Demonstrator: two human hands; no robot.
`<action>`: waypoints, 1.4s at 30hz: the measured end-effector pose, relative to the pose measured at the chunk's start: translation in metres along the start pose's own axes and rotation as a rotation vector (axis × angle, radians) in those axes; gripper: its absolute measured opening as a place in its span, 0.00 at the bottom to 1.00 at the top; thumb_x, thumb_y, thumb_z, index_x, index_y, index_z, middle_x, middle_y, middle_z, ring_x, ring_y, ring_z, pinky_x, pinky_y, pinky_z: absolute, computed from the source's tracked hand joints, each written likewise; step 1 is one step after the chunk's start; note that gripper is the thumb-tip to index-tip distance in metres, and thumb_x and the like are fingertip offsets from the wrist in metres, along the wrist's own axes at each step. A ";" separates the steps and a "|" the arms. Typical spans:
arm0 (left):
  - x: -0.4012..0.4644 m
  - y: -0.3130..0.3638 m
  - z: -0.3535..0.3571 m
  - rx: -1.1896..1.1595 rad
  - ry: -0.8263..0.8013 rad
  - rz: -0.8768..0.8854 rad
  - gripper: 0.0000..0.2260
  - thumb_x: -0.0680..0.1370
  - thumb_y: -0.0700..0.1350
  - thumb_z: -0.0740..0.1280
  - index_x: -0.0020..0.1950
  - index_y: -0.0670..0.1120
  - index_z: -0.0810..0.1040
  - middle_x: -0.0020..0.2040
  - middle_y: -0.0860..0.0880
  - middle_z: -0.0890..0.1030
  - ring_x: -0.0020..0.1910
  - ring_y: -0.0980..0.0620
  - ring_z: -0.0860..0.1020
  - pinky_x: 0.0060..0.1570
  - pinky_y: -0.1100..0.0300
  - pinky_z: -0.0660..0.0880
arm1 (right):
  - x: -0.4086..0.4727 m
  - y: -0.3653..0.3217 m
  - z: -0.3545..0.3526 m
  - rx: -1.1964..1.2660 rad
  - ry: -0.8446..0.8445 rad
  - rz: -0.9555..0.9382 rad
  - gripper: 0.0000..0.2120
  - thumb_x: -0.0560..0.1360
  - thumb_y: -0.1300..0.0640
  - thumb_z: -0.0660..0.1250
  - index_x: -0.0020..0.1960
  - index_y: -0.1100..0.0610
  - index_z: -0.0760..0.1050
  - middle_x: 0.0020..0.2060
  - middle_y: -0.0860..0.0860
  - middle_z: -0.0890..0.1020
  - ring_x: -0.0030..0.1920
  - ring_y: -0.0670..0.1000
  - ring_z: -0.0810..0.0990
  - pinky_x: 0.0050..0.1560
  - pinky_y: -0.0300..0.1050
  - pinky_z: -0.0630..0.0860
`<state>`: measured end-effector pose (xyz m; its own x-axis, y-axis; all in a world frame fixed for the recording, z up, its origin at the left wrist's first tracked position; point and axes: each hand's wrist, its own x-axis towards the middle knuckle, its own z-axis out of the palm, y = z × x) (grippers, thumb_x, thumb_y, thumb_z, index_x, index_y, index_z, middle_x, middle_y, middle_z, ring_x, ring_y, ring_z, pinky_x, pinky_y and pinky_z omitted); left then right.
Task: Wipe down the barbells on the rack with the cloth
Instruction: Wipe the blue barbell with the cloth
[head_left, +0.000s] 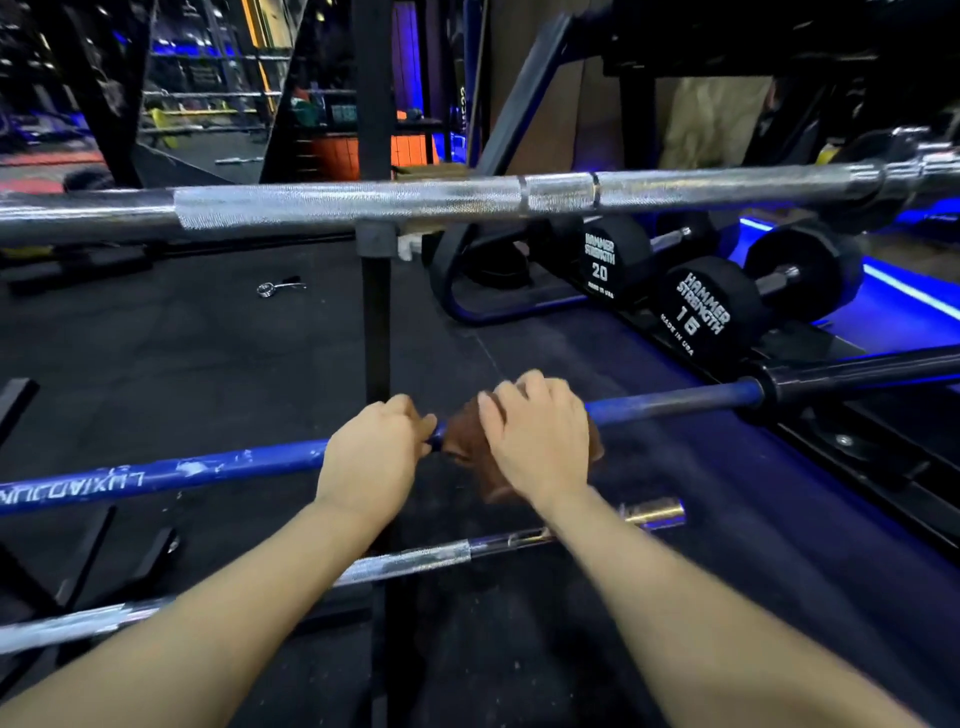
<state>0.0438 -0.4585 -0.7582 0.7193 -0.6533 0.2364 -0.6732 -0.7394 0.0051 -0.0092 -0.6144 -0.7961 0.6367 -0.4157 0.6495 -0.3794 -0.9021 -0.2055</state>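
Note:
Three barbells lie across a black rack post (376, 332). A silver barbell (363, 202) is on top, a blue barbell (670, 402) sits in the middle, and a thin chrome bar (415, 561) is lowest. My left hand (371, 457) grips the blue bar near its middle. My right hand (535, 436) holds a brown cloth (467, 431) wrapped around the blue bar just right of the left hand. Part of the cloth hangs below the bar.
Black Hammer Strength dumbbells marked 20 (602, 260) and 16 (701, 312) sit on a low rack at the right. A bar collar (272, 287) lies on the dark rubber floor. Blue light strips (909, 291) run along the right side.

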 end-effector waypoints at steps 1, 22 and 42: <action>0.000 0.000 -0.001 0.007 -0.002 0.000 0.13 0.81 0.48 0.60 0.64 0.50 0.75 0.56 0.51 0.73 0.54 0.48 0.74 0.45 0.52 0.75 | 0.014 -0.001 -0.008 -0.029 -0.111 0.022 0.18 0.77 0.45 0.57 0.43 0.54 0.80 0.43 0.54 0.79 0.45 0.61 0.78 0.44 0.52 0.72; -0.001 -0.002 -0.004 0.029 0.041 -0.010 0.11 0.81 0.45 0.57 0.60 0.53 0.75 0.55 0.52 0.72 0.53 0.51 0.74 0.42 0.56 0.73 | -0.025 -0.034 0.009 0.116 -0.036 0.006 0.18 0.76 0.43 0.57 0.55 0.51 0.79 0.56 0.55 0.77 0.59 0.60 0.72 0.64 0.58 0.65; -0.023 -0.036 0.002 -0.137 0.031 0.019 0.20 0.81 0.55 0.58 0.72 0.53 0.67 0.60 0.56 0.70 0.56 0.54 0.69 0.51 0.58 0.73 | -0.030 -0.029 0.003 0.031 -0.100 -0.039 0.24 0.75 0.37 0.54 0.57 0.50 0.78 0.60 0.57 0.76 0.62 0.62 0.73 0.66 0.61 0.68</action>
<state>0.0518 -0.4173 -0.7658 0.7018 -0.6601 0.2677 -0.7054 -0.6963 0.1323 -0.0149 -0.5756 -0.8120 0.7148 -0.3886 0.5814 -0.3336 -0.9202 -0.2049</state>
